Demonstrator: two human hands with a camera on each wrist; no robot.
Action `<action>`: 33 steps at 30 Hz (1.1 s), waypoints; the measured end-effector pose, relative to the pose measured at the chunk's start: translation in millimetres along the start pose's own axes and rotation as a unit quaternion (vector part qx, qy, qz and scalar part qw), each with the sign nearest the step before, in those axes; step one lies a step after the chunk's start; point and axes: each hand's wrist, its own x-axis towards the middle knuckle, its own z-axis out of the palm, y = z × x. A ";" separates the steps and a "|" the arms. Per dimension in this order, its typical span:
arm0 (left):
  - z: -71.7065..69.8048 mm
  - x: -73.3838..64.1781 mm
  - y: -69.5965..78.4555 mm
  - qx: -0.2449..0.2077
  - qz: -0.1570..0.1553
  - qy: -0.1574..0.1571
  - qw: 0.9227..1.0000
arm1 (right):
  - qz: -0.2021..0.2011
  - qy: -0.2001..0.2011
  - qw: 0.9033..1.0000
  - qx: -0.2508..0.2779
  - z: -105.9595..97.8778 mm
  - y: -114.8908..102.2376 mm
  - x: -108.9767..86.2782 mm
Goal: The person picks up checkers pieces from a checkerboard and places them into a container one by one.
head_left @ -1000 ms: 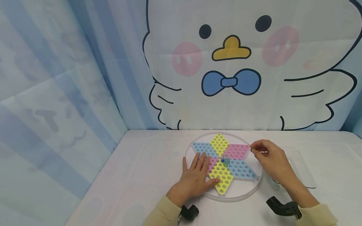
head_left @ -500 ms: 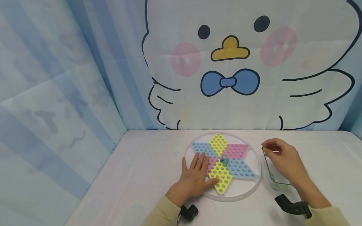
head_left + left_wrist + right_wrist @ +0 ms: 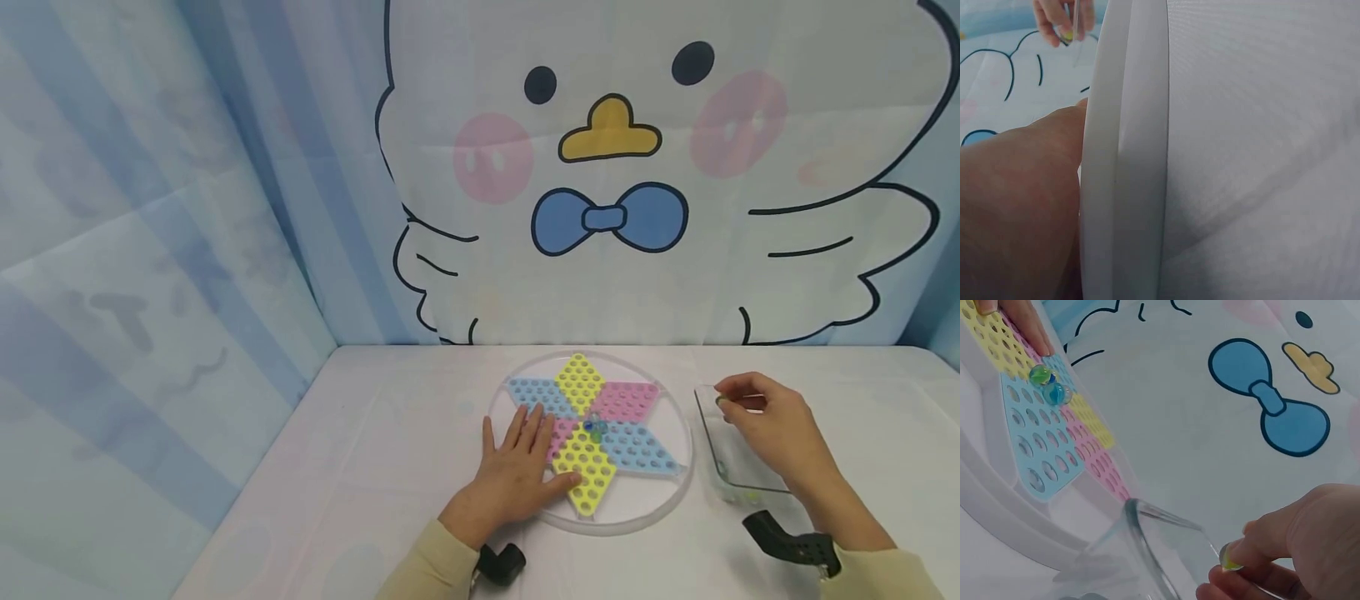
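Observation:
A round white Chinese checkers board [image 3: 656,500] lies on the table, with yellow, pink and blue holed sections forming a star. Fingers spread, my left hand [image 3: 512,477] rests on its left side, covering part of the blue and pink sections. Several glass marbles [image 3: 595,427] cluster at the star's centre; one looks green and others blue in the right wrist view. My right hand [image 3: 776,433] pinches a marble with yellow-green inside [image 3: 1231,557] between thumb and fingers. It is over a clear plastic box [image 3: 705,429] right of the board, and the forearm hides part of that box.
A few marbles [image 3: 750,497] show through the front wall of the clear box. Both wrists carry black camera mounts [image 3: 791,542]. Behind the white table [image 3: 360,467] hangs a cloth backdrop [image 3: 480,275] with a cartoon bird.
My right hand has moved from the board's right edge rightward over the clear box, still pinching the marble. The left hand stays in place on the board.

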 end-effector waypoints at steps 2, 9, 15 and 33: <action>0.0 -0.1 -0.1 0.000 0.000 0.000 1.000 | 0.008 -0.005 1.000 -0.003 0.6 1.7 0.3; 0.3 0.1 0.0 -0.003 0.001 -0.002 1.000 | 0.028 -0.058 0.998 -0.012 -1.0 8.8 3.6; 0.8 0.9 -0.5 -0.001 0.000 0.002 1.000 | 0.021 -0.112 0.993 -0.013 -2.3 14.6 9.5; -0.5 0.1 -0.4 -0.001 0.005 0.002 1.000 | 0.016 -0.152 0.987 -0.052 0.4 11.2 15.6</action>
